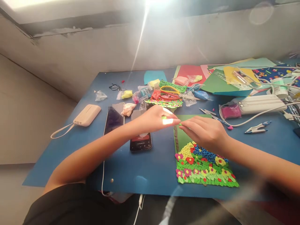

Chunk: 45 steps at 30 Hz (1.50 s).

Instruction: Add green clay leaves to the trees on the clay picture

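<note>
My left hand (156,120) is closed, with a lump of bright green modelling clay (164,117) showing between its fingers. Its fingertips meet those of my right hand (208,129), which pinches a tiny bit of the same green clay. Both hands hover over the upper left part of a green card (185,135). The card's lower half is covered with a clay flower picture (199,170) of yellow, blue, red, magenta and green pieces. A brown clay strip (176,140) runs along the card's left side. My right hand hides part of the card.
Left of the card lie a lit phone (140,144), a dark tablet-like device (113,118) and a pink power bank (87,115). Clay bags (128,109) and scissors (169,90) sit behind. At right are compasses (257,127), a white case (260,104), cables and coloured paper (220,82).
</note>
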{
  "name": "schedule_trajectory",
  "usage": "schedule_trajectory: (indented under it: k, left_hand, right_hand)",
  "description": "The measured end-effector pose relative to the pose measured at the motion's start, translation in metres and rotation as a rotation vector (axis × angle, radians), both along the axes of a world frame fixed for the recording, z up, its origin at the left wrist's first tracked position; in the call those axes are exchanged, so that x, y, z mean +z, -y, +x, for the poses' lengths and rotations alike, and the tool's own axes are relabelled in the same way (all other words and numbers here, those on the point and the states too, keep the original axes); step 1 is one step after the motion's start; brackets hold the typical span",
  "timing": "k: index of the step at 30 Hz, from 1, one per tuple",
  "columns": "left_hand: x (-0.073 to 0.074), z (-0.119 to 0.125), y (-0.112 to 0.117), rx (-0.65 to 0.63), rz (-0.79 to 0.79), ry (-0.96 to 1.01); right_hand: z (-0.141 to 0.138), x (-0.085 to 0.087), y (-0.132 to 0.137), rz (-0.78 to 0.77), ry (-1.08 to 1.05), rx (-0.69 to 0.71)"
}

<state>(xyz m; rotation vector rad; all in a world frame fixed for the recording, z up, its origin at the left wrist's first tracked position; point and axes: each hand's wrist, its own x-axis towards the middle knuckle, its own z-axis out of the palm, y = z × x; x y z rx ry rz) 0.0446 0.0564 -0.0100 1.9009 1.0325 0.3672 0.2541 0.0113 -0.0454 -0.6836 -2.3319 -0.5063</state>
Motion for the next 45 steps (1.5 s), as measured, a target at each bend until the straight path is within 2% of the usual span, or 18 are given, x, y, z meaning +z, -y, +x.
schedule_trajectory:
  k: [6,11,19,23,31,37,41,45]
  left_hand:
    - [-0.004,0.001,0.004,0.051,-0.033,0.079]
    - [-0.006,0.000,-0.003,0.045,-0.046,0.105]
    - [-0.009,0.007,0.008,0.185,-0.318,0.241]
    - [-0.013,0.009,0.011,0.208,-0.301,0.302]
    - [-0.001,0.011,0.012,0.270,-0.384,0.256]
    - [-0.007,0.007,0.014,0.226,-0.329,0.275]
    - [-0.005,0.009,0.015,0.264,-0.346,0.253]
    - [-0.005,0.010,0.019,0.221,-0.336,0.259]
  right_hand:
    - [-0.009,0.005,-0.001,0.036,-0.056,0.017]
    - [-0.006,0.001,-0.002,-0.050,-0.103,0.018]
    - [-0.004,-0.001,-0.001,0.009,-0.138,0.011]
    - [-0.002,-0.001,-0.001,0.027,-0.112,0.010]
    - [0.000,-0.003,-0.001,0.034,-0.120,0.084]
    - [-0.002,-0.002,0.001,0.034,-0.116,0.056]
    - [-0.003,-0.003,0.002,0.018,-0.147,0.063]
    - [-0.001,-0.005,0.003,-0.005,-0.146,0.069]
